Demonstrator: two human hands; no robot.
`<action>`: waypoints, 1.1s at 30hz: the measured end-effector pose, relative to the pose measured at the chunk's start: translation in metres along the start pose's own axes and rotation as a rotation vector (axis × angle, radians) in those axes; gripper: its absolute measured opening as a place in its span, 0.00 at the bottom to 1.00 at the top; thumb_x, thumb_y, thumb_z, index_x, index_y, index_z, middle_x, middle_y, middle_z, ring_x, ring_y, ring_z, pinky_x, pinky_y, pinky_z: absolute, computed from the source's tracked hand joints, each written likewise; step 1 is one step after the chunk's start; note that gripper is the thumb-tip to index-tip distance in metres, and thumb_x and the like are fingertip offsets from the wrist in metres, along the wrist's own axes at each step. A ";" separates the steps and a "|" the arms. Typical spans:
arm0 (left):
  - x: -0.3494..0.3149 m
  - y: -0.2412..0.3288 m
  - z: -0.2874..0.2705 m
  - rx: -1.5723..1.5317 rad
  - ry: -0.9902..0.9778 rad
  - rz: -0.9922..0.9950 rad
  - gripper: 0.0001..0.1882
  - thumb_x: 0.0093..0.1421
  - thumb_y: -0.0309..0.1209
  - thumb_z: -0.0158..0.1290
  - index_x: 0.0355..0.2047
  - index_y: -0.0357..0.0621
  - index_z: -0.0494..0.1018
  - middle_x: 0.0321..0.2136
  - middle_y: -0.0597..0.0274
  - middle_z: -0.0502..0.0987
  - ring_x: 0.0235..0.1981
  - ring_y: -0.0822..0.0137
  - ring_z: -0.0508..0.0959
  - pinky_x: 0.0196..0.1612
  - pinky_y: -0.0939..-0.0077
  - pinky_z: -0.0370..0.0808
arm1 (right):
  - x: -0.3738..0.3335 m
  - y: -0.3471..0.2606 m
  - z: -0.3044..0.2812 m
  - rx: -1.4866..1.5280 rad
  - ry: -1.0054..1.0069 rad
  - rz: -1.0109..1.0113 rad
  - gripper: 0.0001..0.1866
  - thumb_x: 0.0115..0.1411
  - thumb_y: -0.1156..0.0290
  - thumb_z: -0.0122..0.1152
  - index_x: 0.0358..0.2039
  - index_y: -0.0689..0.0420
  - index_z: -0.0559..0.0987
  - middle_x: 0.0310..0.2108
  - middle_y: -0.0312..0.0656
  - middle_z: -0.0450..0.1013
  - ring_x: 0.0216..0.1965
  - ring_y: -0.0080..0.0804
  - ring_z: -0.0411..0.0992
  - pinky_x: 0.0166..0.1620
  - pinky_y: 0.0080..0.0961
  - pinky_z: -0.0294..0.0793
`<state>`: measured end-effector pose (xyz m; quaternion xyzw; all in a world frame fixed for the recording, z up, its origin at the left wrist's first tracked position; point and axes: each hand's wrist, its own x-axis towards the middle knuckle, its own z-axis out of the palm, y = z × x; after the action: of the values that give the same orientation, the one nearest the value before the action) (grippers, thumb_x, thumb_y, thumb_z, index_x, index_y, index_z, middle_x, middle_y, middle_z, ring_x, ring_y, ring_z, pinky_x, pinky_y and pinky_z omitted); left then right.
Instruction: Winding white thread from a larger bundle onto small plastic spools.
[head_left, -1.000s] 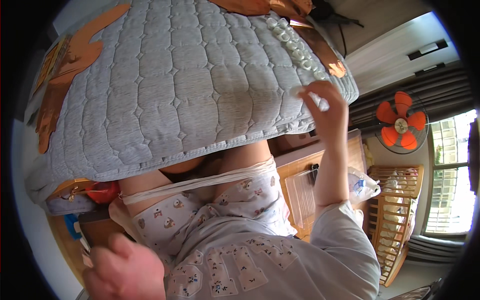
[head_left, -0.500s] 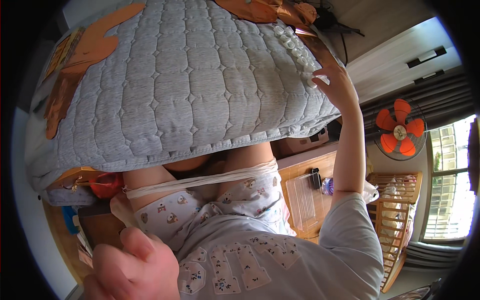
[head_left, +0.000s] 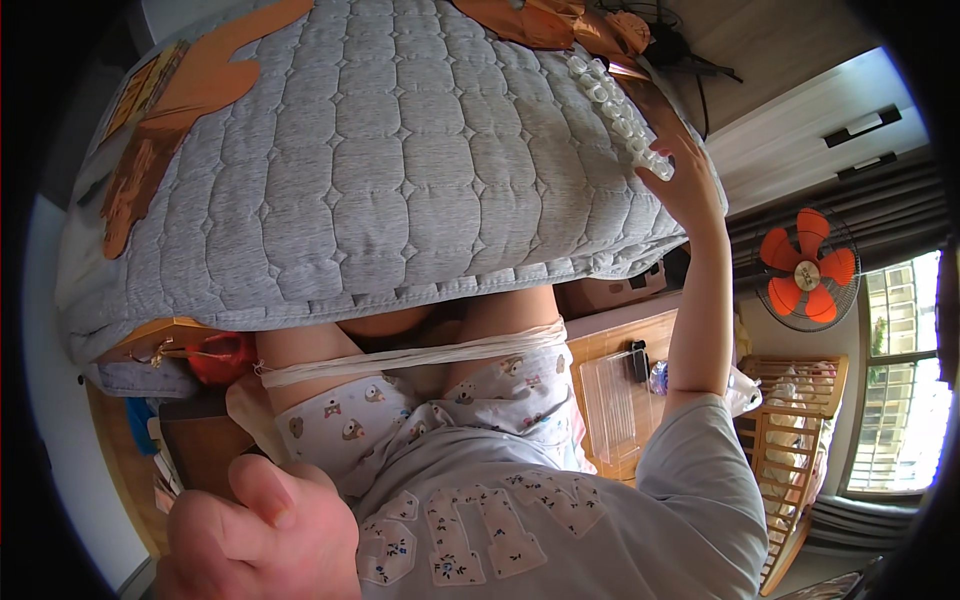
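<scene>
My right hand [head_left: 688, 190] reaches out to the right edge of a grey quilted mattress [head_left: 370, 180]. Its thumb and fingers are apart, at the near end of a line of small clear plastic rings or cups [head_left: 622, 118]. The fingertips seem to touch the nearest pieces; their exact contact is hard to make out. Close in front of my chest, at the lower left, my left hand [head_left: 262, 530] is closed, with the thumb against curled fingers. Whatever it may hold is hidden.
Copper-coloured foil balloons lie flat at the mattress's left side [head_left: 190, 90] and far edge [head_left: 535, 22]. A clear lidded box [head_left: 610, 400] rests on the wooden surface at right. Beyond are an orange-bladed fan [head_left: 808, 272] and a wooden crib [head_left: 795, 430]. A red bag [head_left: 220, 355] sits left of my legs.
The view has shifted slightly, so the bed and room appear a little farther right. My right hand stays by the near end of the clear pieces. My left hand remains closed.
</scene>
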<state>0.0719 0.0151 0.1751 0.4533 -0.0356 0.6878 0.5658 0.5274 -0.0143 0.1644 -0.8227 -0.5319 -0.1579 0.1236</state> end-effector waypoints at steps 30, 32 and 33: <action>-0.038 -0.029 -0.265 1.398 -0.520 -1.014 0.11 0.58 0.23 0.58 0.42 0.43 0.78 0.40 0.62 0.70 0.45 0.70 0.73 0.42 0.77 0.77 | -0.109 -0.183 -0.085 0.783 0.085 -0.847 0.15 0.64 0.48 0.48 0.49 0.28 0.76 0.38 0.22 0.69 0.42 0.23 0.66 0.51 0.36 0.66; -0.048 -0.031 -0.275 1.449 -0.493 -0.943 0.10 0.58 0.23 0.58 0.42 0.43 0.77 0.41 0.63 0.69 0.47 0.68 0.73 0.46 0.75 0.79 | -0.098 -0.183 -0.100 0.791 -0.028 -0.870 0.16 0.68 0.47 0.45 0.50 0.30 0.77 0.41 0.21 0.70 0.46 0.24 0.67 0.55 0.36 0.66; -0.052 -0.032 -0.278 1.470 -0.516 -0.894 0.10 0.57 0.24 0.59 0.41 0.44 0.77 0.41 0.62 0.70 0.46 0.66 0.74 0.44 0.74 0.78 | -0.091 -0.181 -0.107 0.811 -0.128 -0.883 0.15 0.68 0.48 0.46 0.48 0.33 0.77 0.44 0.23 0.71 0.48 0.26 0.67 0.56 0.37 0.66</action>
<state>-0.0667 0.1443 -0.0373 0.8130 0.4674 0.1295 0.3221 0.3134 -0.0574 0.2340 -0.4192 -0.8474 0.0712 0.3180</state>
